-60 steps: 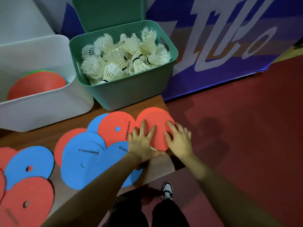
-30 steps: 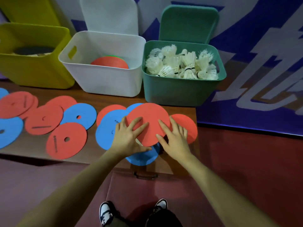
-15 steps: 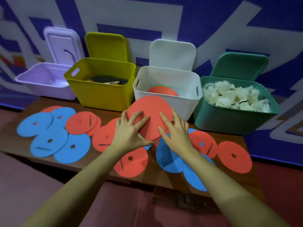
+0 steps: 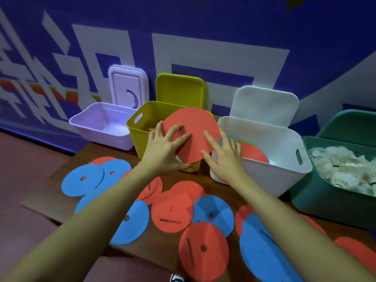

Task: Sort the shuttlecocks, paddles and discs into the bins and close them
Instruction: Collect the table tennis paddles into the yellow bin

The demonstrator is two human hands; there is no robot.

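Both forearms reach up from the bottom of the frame to its centre, where the left hand (image 4: pixel 165 150) and the right hand (image 4: pixel 225 157) carry a red disc (image 4: pixel 191 133) between them, lifted off the table and tilted toward the camera. The left hand lies spread on the disc's lower left face with its thumb tucked under the edge, grasping it; the right hand's fingers are straight and pressed against the lower right face, supporting rather than clutching. Half a second ago the same disc was lower, in front of the white bin's near wall; now it is higher and farther left in the frame, covering part of the yellow bin (image 4: pixel 140 137), and the camera has moved closer to the bins. From the left along the wall stand a lilac bin (image 4: pixel 87 127), the yellow bin, the white bin (image 4: pixel 284 159) with a red disc lying inside, and at the right edge a green bin (image 4: pixel 317 198) filled with white shuttlecocks (image 4: pixel 345 169); each lid leans open behind its bin. Blue and red discs (image 4: pixel 173 214) lie overlapping on the brown table (image 4: pixel 61 186) across the lower frame. Some carry a line of dark printed text, too small and blurred to read, and the white shapes on the blue wall banner (image 4: pixel 183 37) cannot be read.
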